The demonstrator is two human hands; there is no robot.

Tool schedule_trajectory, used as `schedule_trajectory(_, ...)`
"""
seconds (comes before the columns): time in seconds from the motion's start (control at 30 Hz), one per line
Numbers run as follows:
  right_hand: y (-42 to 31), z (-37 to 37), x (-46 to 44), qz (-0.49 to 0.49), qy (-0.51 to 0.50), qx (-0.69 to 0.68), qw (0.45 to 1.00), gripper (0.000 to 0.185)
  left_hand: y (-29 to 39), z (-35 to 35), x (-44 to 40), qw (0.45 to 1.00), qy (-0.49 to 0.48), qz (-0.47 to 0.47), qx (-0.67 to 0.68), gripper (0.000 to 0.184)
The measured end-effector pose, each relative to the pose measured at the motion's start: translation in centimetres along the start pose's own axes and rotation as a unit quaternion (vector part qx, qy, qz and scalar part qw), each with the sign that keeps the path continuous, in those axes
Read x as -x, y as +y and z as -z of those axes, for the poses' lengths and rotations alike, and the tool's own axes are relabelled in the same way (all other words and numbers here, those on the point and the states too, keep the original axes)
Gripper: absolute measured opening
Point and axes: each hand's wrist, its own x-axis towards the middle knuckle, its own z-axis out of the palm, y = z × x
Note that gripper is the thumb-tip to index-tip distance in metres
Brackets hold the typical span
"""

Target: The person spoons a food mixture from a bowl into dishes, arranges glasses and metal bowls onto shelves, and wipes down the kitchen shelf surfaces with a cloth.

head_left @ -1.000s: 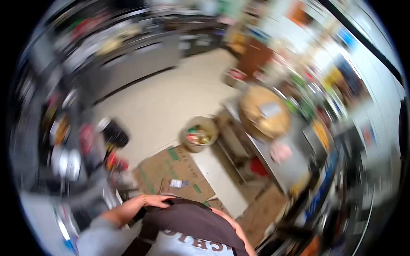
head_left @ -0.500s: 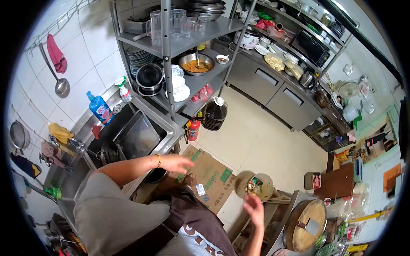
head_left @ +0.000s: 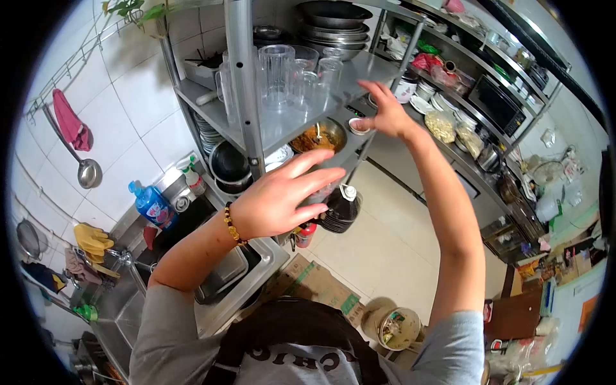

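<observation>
Gold-and-dark beads (head_left: pixel 230 223) ring the wrist of my left hand (head_left: pixel 276 196), which is released, fingers spread. My right hand (head_left: pixel 388 115) is raised farther out, equally loose, its thumb overlapping a small dish (head_left: pixel 354 129); I cannot tell whether they touch. Just beyond my left fingers, a steel bowl (head_left: pixel 337 133) of orange food (head_left: pixel 305 139) sits one shelf below clear mugs (head_left: pixel 277 77). Farther off stands a microwave (head_left: pixel 495 106).

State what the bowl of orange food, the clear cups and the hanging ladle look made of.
Bowl: probably stainless steel, fairly smooth; its bare wall looks grey and shiny.
Clear cups: glass or clear plastic, glossy; they are see-through with bright edges.
Ladle: likely stainless steel, polished; its scoop carries bright highlights.
</observation>
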Motion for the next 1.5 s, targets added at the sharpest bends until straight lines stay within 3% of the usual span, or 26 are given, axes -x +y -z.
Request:
schedule_trajectory(0.13, 3.1, -0.7, -9.6, 0.030, -0.039, 0.116, 0.992, 0.094, -1.7, 1.3, -4.8, 0.987, 0.035, -0.020, -0.154, 0.041)
schedule_trajectory(0.2, 4.8, -0.8, -13.3, 0.050, -0.071, 0.124, 0.989, 0.095, -2.8, 1.9, -7.5, 0.965, 0.046, -0.047, -0.253, 0.030)
schedule_trajectory(0.33, 6.7, -1.0, -17.4, 0.091, -0.175, 0.078, 0.977, 0.089, -7.2, 1.6, -12.2, 0.915, 0.083, -0.002, -0.394, 0.028)
schedule_trajectory(0.4, 7.9, -1.8, -18.6, 0.118, -0.212, 0.046, 0.969, 0.086, -9.3, 1.9, -14.5, 0.852, 0.015, 0.070, -0.519, 0.044)
schedule_trajectory(0.43, 8.1, -2.0, -18.9, 0.137, -0.216, 0.028, 0.966, 0.085, -9.4, 2.4, -16.3, 0.846, 0.016, 0.085, -0.525, 0.044)
schedule_trajectory(0.5, 8.8, -2.6, -19.3, 0.135, -0.227, 0.030, 0.964, 0.082, -9.5, 3.6, -20.0, 0.766, -0.214, 0.345, -0.499, 0.069)
schedule_trajectory(0.53, 9.3, -3.1, -19.8, 0.153, -0.222, 0.035, 0.962, 0.080, -10.2, 3.9, -21.1, 0.759, -0.214, 0.356, -0.501, 0.069)
schedule_trajectory(0.6, 9.7, -3.1, -20.1, 0.173, -0.216, 0.029, 0.960, 0.075, -12.0, 4.3, -23.1, 0.673, -0.352, 0.439, -0.480, 0.088)
schedule_trajectory(0.63, 9.2, -2.6, -19.8, 0.167, -0.219, 0.027, 0.961, 0.072, -12.5, 4.5, -23.7, 0.667, -0.349, 0.448, -0.482, 0.088)
schedule_trajectory(0.77, 9.6, -3.2, -20.7, 0.202, -0.231, -0.018, 0.951, 0.070, -13.8, 5.1, -23.9, 0.664, -0.377, 0.485, -0.426, 0.090)
schedule_trajectory(0.83, 9.6, -3.3, -21.1, 0.208, -0.233, -0.034, 0.949, 0.069, -14.3, 5.5, -24.3, 0.687, -0.379, 0.467, -0.407, 0.089)
schedule_trajectory(0.93, 9.4, -4.1, -21.8, 0.222, -0.229, -0.045, 0.947, 0.086, -14.7, 5.7, -24.4, 0.707, -0.355, 0.475, -0.385, 0.086)
schedule_trajectory(1.13, 8.8, -4.6, -22.2, 0.209, -0.223, -0.046, 0.951, 0.085, -14.8, 5.0, -24.0, 0.737, -0.299, 0.469, -0.384, 0.079)
schedule_trajectory(1.23, 9.2, -4.7, -22.9, 0.225, -0.253, -0.042, 0.940, 0.082, -15.0, 4.1, -23.7, 0.766, -0.255, 0.448, -0.384, 0.072)
schedule_trajectory(1.3, 9.2, -3.7, -22.9, 0.209, -0.268, -0.001, 0.940, 0.084, -14.7, 2.4, -23.4, 0.772, -0.144, 0.471, -0.402, 0.064)
schedule_trajectory(1.37, 9.2, -3.0, -22.9, 0.195, -0.283, 0.042, 0.938, 0.086, -14.9, 1.0, -23.1, 0.765, -0.125, 0.478, -0.413, 0.060)
schedule_trajectory(1.43, 9.4, -2.9, -22.9, 0.191, -0.297, 0.054, 0.934, 0.090, -15.0, -0.4, -22.9, 0.746, -0.001, 0.500, -0.439, 0.060)
schedule_trajectory(1.5, 9.4, -3.5, -22.9, 0.194, -0.294, 0.063, 0.934, 0.094, -15.4, -1.5, -22.4, 0.743, 0.027, 0.488, -0.457, 0.059)
